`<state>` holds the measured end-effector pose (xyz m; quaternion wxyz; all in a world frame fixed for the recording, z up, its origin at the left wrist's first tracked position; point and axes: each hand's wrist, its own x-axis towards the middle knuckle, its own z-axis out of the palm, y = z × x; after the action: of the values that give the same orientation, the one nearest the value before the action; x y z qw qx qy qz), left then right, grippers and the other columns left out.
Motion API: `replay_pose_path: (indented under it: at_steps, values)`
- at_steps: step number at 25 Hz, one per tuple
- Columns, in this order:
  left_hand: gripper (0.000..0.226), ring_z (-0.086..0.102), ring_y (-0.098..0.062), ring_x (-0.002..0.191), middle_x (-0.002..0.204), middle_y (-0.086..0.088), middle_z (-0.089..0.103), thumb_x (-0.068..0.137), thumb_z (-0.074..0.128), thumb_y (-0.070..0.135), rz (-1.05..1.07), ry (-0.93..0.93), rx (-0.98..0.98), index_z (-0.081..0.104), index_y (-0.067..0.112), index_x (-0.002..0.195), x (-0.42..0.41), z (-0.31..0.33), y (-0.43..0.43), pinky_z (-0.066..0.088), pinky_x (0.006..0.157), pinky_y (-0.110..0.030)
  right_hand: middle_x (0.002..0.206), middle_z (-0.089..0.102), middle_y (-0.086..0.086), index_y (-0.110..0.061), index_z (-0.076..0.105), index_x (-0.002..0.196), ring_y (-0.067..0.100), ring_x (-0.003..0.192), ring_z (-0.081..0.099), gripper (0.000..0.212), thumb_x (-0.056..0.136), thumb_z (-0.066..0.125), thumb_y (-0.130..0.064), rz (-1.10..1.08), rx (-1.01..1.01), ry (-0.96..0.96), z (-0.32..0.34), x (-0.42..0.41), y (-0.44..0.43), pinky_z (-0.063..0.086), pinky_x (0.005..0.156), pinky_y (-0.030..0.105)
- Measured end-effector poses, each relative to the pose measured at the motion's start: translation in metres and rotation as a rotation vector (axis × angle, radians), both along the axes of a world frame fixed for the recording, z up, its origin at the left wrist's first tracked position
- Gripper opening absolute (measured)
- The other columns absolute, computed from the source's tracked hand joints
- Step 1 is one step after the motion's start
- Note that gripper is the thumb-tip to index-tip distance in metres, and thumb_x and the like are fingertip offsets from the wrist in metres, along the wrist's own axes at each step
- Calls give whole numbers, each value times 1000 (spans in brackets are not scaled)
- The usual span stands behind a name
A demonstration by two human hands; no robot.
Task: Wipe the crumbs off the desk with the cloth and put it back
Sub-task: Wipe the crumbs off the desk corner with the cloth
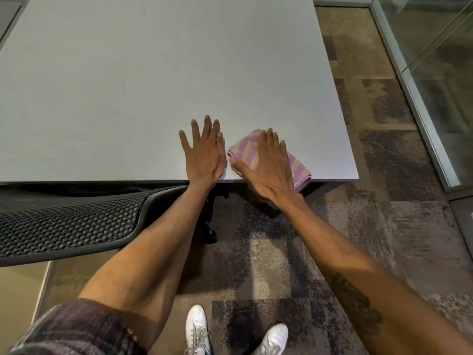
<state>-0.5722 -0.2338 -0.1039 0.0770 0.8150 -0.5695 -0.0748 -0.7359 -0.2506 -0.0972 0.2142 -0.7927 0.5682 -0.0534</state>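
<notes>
Right hand [268, 165] lying flat, open, on folded cloth [299, 172] at desk [128, 85] edge; left hand [204, 155] open beside. Cloth looking soft, light; pinch the folded edge.

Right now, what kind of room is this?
Probably an office: a big plain grey desk, a black mesh chair, patchy carpet tiles and a glass wall.

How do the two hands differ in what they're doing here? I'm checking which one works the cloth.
The right hand lies flat on the folded pink striped cloth; the left hand lies on the bare desk beside it. The left hand's fingers are spread wide; the right hand's are closer together. Both are open, palms down, near the desk's front edge.
</notes>
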Motion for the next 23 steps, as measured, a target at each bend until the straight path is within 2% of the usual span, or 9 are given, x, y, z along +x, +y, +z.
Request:
replay_pose_path:
  at_steps: [2, 7, 9, 12, 15, 19, 23]
  values:
    - [54, 6, -31, 161, 173, 0, 11, 111, 12, 32, 4, 10, 17, 17, 20, 164, -1, 1, 0, 5, 127, -61, 170, 1, 10, -7, 3, 161, 22, 157, 0, 110, 86, 35, -82, 36, 5, 12, 3, 0, -4, -3, 127, 37]
    - [54, 5, -30, 161, 173, 0, 12, 111, 12, 34, 9, 43, 31, 20, 21, 164, 1, 1, -4, 1, 127, -61, 169, 11, 5, -13, 12, 161, 18, 157, 10, 104, 86, 49, -74, 290, 10, -43, 1, -15, -10, 3, 126, 34]
    - [54, 5, -30, 161, 172, 1, 15, 111, 11, 34, 12, 99, 21, 24, 22, 163, 3, 0, -7, -1, 127, -60, 168, 15, 3, -15, 16, 161, 16, 156, 14, 99, 86, 55, -66, 377, 0, -60, -1, -19, -10, 4, 127, 33]
    - [56, 4, -31, 161, 172, 2, 16, 111, 7, 33, 14, 116, 20, 23, 22, 163, 7, -3, -9, -2, 127, -61, 165, 27, 1, -19, 26, 159, 16, 153, 24, 91, 83, 63, -51, 474, -11, -130, -3, -24, -9, 15, 127, 40]
    - [56, 4, -33, 161, 172, 0, 15, 111, 6, 32, -7, 97, 22, 20, 22, 164, 8, -6, -9, -2, 126, -62, 161, 37, -2, -22, 36, 156, 17, 150, 32, 82, 84, 72, -37, 579, -57, -156, -8, -28, -5, 18, 126, 36]
    - [54, 6, -35, 160, 172, 0, 13, 111, 11, 30, -17, -27, 42, 17, 23, 164, 6, -11, -8, 4, 126, -63, 152, 51, -1, -23, 52, 147, 21, 144, 43, 61, 89, 73, -24, 695, -153, -188, -11, -32, -3, 29, 122, 40]
    - [55, 12, -37, 158, 171, -4, 14, 110, 23, 28, -44, -132, 55, 15, 24, 164, 7, -15, -6, 13, 124, -64, 146, 58, 5, -19, 60, 140, 28, 136, 53, 46, 95, 62, -12, 770, -371, -145, -18, -35, 1, 40, 115, 43]
